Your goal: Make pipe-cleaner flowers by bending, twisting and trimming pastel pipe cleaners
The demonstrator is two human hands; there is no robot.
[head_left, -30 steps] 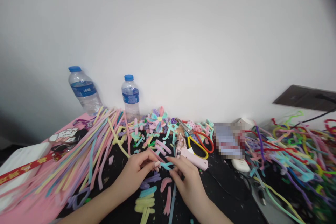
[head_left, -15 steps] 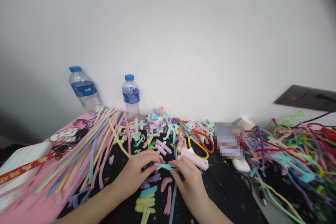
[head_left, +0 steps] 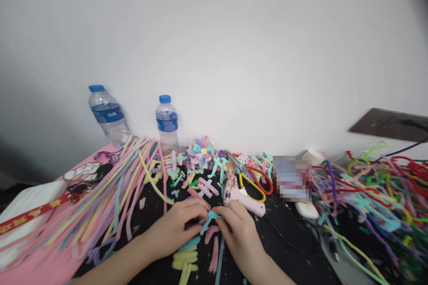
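Left hand (head_left: 182,222) and right hand (head_left: 240,227): fingers closed on 1 bent blue fuzzy stem (head_left: 211,217), held between them above the black worktop (head_left: 281,249). Pink glue gun (head_left: 250,203) beside right hand. Behind, 2 bottles (head_left: 109,116) (head_left: 167,122), blue labels, lettering too small to read. Red strip (head_left: 33,217): gold characters, not legible.

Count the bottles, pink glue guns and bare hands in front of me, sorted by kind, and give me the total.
Bottles: 2 (leaning bottle, upright bottle)
Pink glue gun: 1
Bare hands: 2 (left hand, right hand)
Total: 5
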